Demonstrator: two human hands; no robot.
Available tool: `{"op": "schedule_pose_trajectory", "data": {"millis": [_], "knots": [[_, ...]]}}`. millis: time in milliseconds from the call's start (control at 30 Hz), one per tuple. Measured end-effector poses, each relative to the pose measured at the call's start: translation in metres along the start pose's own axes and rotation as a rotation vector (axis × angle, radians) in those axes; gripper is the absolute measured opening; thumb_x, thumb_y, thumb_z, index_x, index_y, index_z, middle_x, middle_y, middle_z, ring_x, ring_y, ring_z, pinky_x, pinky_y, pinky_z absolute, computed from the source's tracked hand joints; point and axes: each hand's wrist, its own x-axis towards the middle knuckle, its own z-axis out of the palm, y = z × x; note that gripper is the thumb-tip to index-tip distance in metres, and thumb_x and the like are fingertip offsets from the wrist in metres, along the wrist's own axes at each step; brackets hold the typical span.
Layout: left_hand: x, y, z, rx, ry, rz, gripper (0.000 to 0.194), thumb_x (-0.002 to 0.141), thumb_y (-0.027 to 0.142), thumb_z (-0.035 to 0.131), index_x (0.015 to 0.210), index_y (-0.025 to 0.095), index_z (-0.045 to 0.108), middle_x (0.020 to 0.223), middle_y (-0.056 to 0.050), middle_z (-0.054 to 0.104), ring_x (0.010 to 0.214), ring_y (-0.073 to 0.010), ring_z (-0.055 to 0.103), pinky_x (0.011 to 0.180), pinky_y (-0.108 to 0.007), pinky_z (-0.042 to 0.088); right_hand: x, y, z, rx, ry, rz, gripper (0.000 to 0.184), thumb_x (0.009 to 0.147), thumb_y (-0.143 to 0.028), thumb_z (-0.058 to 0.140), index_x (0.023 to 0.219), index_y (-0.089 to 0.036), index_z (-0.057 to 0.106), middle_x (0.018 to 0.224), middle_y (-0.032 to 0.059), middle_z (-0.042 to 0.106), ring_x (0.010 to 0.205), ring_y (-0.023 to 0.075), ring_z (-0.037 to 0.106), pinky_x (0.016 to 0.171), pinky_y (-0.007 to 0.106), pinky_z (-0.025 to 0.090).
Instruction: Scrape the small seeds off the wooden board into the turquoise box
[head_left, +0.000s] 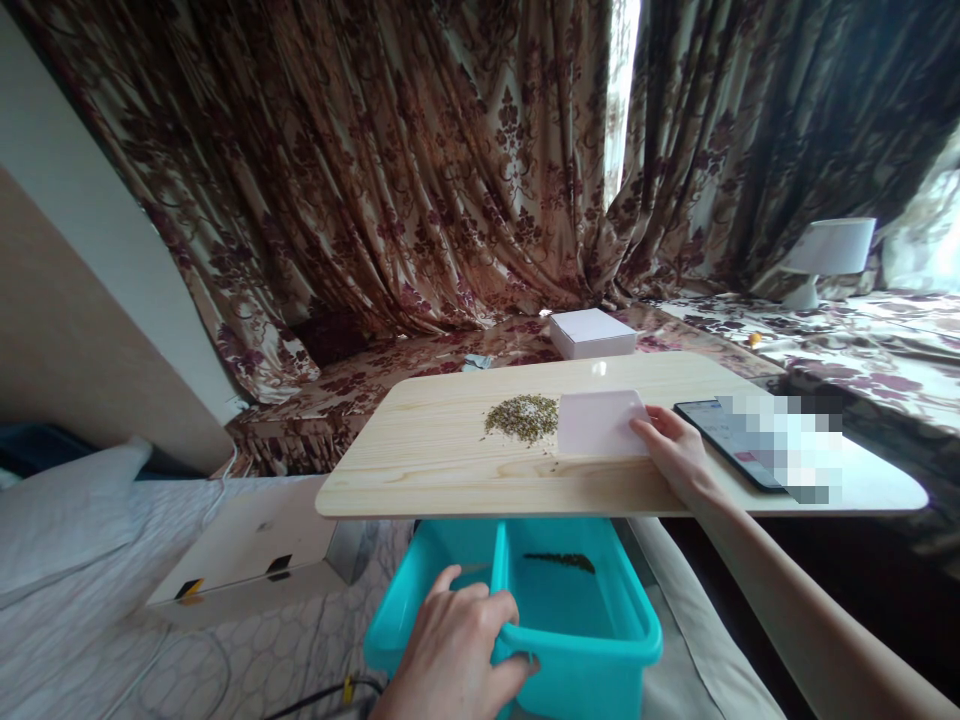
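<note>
My right hand pinches the right edge of a flat white card with rounded corners over the light wooden board. The card's left edge meets a pile of small green beans or seeds mixed with white grains. Below the board's near edge is a turquoise bin split by a divider into two compartments. My left hand is closed over its near rim at the divider. A dark strip of green seeds lies in the right compartment. Fingers partly hide the left compartment's floor.
A phone lies on the board, right of my right hand. Behind the board sits a white box. A larger pale box rests on the bed at left, with a black cable nearby. A lamp stands far right.
</note>
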Motion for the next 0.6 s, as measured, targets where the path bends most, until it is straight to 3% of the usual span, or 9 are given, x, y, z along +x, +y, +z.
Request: {"op": "schedule_pose_trajectory", "data": {"millis": [400, 600], "knots": [[-0.0009, -0.0007, -0.0009, 0.004, 0.02, -0.016, 0.006, 0.072, 0.025, 0.064, 0.077, 0.025, 0.061, 0.076, 0.004, 0.06, 0.084, -0.0176, 0.057, 0.102, -0.04, 0.022, -0.0054, -0.0056, 0.0007, 0.058, -0.137, -0.015, 0.017, 0.063, -0.03, 0.063, 0.077, -0.02, 0.065, 0.077, 0.0027, 0.07, 0.074, 0.0197, 0.064, 0.068, 0.029, 0.047], [0.0001, 0.0, -0.0013, 0.006, 0.037, -0.01, 0.006, 0.071, 0.025, 0.065, 0.076, 0.025, 0.061, 0.074, 0.004, 0.06, 0.081, -0.0175, 0.057, 0.102, -0.041, 0.022, -0.005, -0.0054, 0.0006, 0.056, -0.11, -0.015, 0.02, 0.063, -0.031, 0.063, 0.079, -0.019, 0.065, 0.079, 0.0033, 0.07, 0.076, 0.0206, 0.063, 0.069, 0.03, 0.047]]}}
